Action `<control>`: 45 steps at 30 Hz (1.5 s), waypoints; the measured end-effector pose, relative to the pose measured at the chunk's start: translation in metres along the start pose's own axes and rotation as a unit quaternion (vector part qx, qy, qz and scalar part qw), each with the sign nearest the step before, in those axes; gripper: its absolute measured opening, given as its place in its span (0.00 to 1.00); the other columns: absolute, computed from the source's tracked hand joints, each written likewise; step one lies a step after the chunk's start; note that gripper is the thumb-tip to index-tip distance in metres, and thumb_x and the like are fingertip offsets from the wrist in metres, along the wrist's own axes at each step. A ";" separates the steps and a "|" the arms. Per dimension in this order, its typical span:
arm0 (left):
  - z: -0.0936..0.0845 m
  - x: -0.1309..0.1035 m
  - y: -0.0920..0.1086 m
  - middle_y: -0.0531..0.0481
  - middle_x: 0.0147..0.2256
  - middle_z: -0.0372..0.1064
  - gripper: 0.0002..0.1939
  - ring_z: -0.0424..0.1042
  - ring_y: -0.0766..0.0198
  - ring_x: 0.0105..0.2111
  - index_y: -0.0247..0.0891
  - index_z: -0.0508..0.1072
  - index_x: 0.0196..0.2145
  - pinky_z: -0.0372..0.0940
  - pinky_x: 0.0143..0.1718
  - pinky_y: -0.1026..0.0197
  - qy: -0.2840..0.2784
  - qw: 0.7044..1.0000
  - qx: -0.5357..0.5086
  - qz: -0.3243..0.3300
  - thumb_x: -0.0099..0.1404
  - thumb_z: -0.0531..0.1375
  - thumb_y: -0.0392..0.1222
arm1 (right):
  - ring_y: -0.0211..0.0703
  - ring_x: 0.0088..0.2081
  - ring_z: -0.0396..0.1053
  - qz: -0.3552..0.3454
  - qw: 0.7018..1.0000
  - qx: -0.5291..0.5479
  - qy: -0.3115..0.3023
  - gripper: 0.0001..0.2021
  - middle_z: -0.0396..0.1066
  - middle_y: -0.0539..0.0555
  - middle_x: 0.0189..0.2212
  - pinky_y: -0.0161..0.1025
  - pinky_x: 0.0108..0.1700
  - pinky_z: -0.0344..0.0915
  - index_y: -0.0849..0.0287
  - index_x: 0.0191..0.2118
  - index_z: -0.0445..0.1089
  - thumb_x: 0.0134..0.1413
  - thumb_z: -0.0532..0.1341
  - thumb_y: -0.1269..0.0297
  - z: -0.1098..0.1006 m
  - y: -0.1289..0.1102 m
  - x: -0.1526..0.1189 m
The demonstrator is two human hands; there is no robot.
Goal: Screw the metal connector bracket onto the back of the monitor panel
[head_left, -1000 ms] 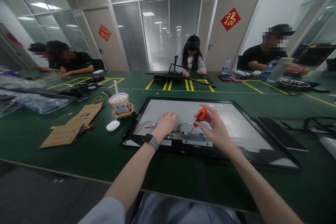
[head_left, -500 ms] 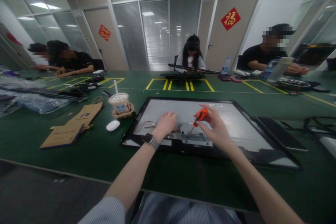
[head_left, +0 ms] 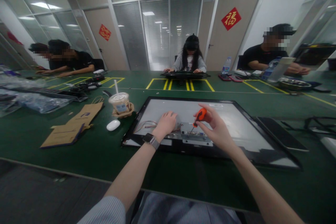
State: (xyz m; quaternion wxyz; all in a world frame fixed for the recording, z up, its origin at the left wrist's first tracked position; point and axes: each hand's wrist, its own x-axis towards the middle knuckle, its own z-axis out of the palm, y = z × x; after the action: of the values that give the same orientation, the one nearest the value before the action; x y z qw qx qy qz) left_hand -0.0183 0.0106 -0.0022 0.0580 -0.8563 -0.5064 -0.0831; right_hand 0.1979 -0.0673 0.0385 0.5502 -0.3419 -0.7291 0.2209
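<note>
A monitor panel (head_left: 236, 129) with a black frame and pale grey back lies flat in front of me. Near its close edge sits a metal bracket (head_left: 195, 140) with small connectors. My right hand (head_left: 214, 126) is closed on an orange and black screwdriver (head_left: 201, 114), which tilts with its shaft pointing down to the bracket; whether the tip sits on a screw is too small to tell. Left of the bracket, my left hand (head_left: 167, 123) rests with fingers stretched over the panel. Thin wires (head_left: 147, 125) run out beside it, and its fingertips partly hide what lies beneath.
Left of the panel stand an iced drink cup (head_left: 120, 102) in a carton holder and a white mouse (head_left: 113, 125). Flattened paper bags (head_left: 76, 122) lie further left. A dark flat slab (head_left: 280, 133) borders the panel's right edge. Across the table a person (head_left: 191, 56) handles another dark panel.
The screwdriver handle has turned slightly in my right hand, while my left hand stays in place. Across the table, the person has lowered a dark piece flat.
</note>
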 end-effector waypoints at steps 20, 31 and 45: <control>0.007 0.002 -0.002 0.36 0.60 0.66 0.19 0.68 0.53 0.59 0.33 0.67 0.59 0.62 0.60 0.53 0.012 1.000 -0.003 0.002 0.76 0.48 0.36 | 0.45 0.42 0.76 -0.015 1.000 0.021 -0.018 0.21 0.74 0.54 0.44 0.48 0.49 0.76 0.49 0.56 0.62 0.59 0.62 0.70 -0.001 -0.001 0.000; 0.001 0.000 -0.001 0.37 0.60 0.67 0.18 0.69 0.53 0.58 0.35 0.67 0.59 0.62 0.60 0.53 0.007 1.000 0.001 0.001 0.76 0.48 0.36 | 0.46 0.42 0.77 0.008 0.999 0.040 -0.011 0.24 0.74 0.54 0.41 0.50 0.49 0.77 0.49 0.60 0.57 0.61 0.61 0.68 0.002 -0.004 0.000; -0.001 0.000 0.000 0.36 0.59 0.67 0.18 0.69 0.54 0.58 0.33 0.68 0.58 0.62 0.59 0.54 0.001 1.000 0.002 0.003 0.76 0.48 0.35 | 0.47 0.41 0.76 0.008 1.000 0.020 -0.018 0.29 0.74 0.53 0.39 0.50 0.49 0.76 0.50 0.65 0.55 0.61 0.62 0.68 0.000 -0.003 0.000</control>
State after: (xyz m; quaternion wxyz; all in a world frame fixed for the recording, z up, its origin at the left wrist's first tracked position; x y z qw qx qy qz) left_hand -0.0186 0.0101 -0.0016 0.0607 -0.8576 -0.5039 -0.0832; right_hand 0.1966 -0.0692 0.0410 0.5415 -0.3329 -0.7318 0.2458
